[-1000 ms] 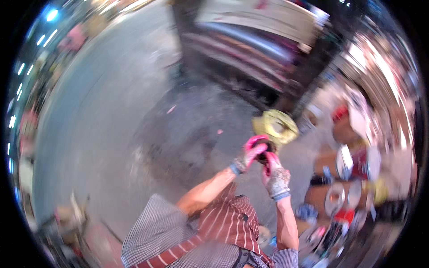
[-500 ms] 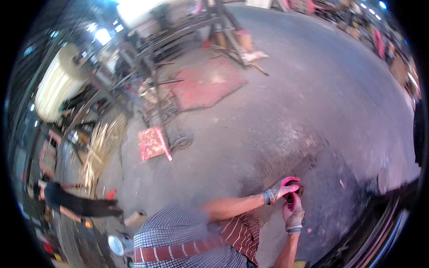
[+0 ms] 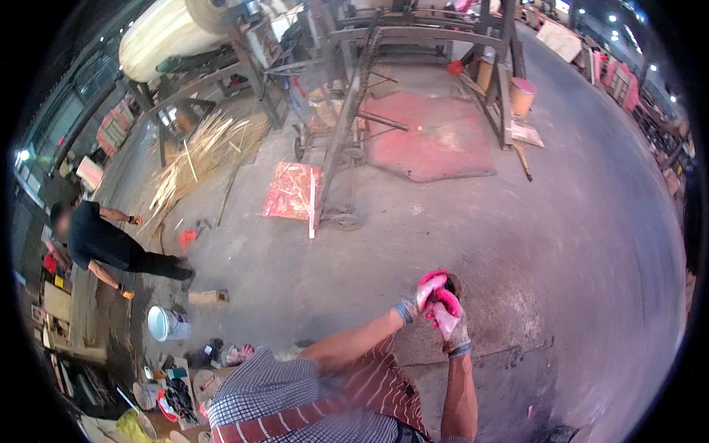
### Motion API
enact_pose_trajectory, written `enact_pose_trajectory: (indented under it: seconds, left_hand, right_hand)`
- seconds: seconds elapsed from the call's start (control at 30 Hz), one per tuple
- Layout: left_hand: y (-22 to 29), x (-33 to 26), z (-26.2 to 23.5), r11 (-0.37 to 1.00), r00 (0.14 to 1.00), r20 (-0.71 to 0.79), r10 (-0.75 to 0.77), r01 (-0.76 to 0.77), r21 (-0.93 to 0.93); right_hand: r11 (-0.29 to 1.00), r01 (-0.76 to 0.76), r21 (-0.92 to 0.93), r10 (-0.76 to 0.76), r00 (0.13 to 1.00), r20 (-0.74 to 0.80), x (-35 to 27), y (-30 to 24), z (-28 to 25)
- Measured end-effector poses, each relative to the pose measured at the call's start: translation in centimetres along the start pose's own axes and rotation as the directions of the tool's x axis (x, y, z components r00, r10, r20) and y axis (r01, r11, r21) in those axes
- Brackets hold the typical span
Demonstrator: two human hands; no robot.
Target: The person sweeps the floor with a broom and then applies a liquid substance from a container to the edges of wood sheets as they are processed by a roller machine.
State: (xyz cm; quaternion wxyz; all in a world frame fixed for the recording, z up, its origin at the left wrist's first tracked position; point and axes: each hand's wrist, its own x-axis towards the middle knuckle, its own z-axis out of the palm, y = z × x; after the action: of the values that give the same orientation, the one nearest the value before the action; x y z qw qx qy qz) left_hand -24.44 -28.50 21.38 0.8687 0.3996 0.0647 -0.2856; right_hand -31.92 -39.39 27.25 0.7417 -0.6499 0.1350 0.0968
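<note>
Both my hands are together in front of me, in gloves with pink palms and greyish-white backs. My left hand (image 3: 429, 291) has its fingers wrapped round a small dark object (image 3: 451, 283). Just below it, my right hand (image 3: 449, 322) grips the same dark object from the near side. Its kind is hard to make out, as the fingers cover much of it. My forearms are bare above the glove cuffs. Under the hands lies a grey concrete floor (image 3: 384, 258).
A wheeled hand truck (image 3: 341, 140) stands ahead by a red-stained mat (image 3: 436, 140) and a red board (image 3: 292, 190). Wooden strips (image 3: 210, 151) lie further left. A person in dark clothes (image 3: 111, 236) walks at left, near a white bucket (image 3: 168, 323). A machine frame (image 3: 421, 35) stands behind.
My view has swung left, so the hand truck, mat and person sit further right or higher in the picture. Both hands keep hold of the dark object.
</note>
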Motion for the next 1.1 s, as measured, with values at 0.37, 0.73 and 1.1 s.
enact_pose_trajectory:
  seconds: [0.37,0.73,1.1]
  left_hand:
    - [14.0,12.5,-3.8,0.882,0.983,-0.180,0.035,-0.115,-0.456]
    - [24.4,25.6,-7.8,0.743,0.844,-0.286,0.454,-0.536,-0.401]
    - [32.4,34.2,-5.8,0.673,0.731,-0.546,0.409,-0.646,-0.361]
  right_hand:
    - [0.996,-0.020,0.082,-0.003,0.965,0.263,19.4,-10.7,4.6]
    - [0.745,-0.461,0.482,0.031,0.745,0.666,43.4,-17.7,6.9]
    - [0.573,-0.705,0.418,0.024,0.523,0.852,60.5,-24.2,11.2]
